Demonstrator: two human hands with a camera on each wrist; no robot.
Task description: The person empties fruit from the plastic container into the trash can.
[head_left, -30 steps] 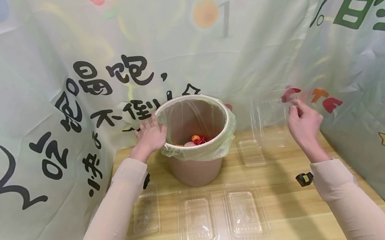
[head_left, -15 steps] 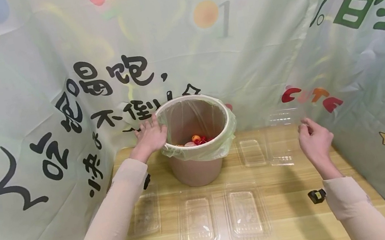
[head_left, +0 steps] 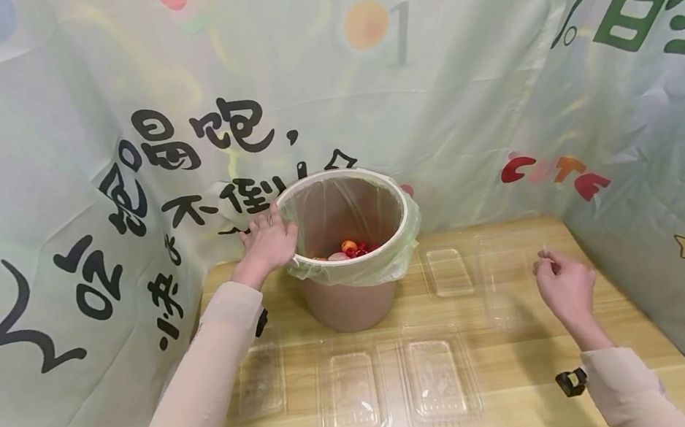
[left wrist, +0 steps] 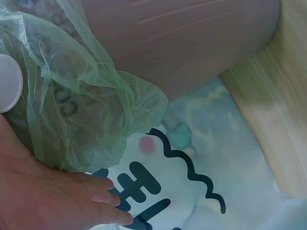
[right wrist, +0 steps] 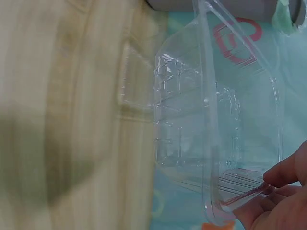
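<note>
My right hand (head_left: 566, 285) pinches the edge of a clear plastic food box (right wrist: 184, 115) at the right of the table, between thumb and fingers (right wrist: 285, 170). In the head view the box is faint, standing out to the left of the hand. My left hand (head_left: 267, 243) lies with spread fingers at the left rim of a pinkish-brown trash bin (head_left: 351, 308). A pale green bag (left wrist: 91, 100) lines the bin and folds over its rim, close by the left hand in the left wrist view. Red and orange round things (head_left: 350, 248) lie inside.
Two clear boxes, a left one (head_left: 351, 396) and a right one (head_left: 439, 380), lie at the table's (head_left: 512, 417) front. Another clear box (head_left: 260, 381) lies left, partly behind the forearm, and one (head_left: 449, 273) right of the bin. A printed cloth (head_left: 454, 115) encloses the back and sides.
My right hand has come down and nearer with the clear box, from in front of the back cloth to over the table's right side. The left hand stays at the bin rim.
</note>
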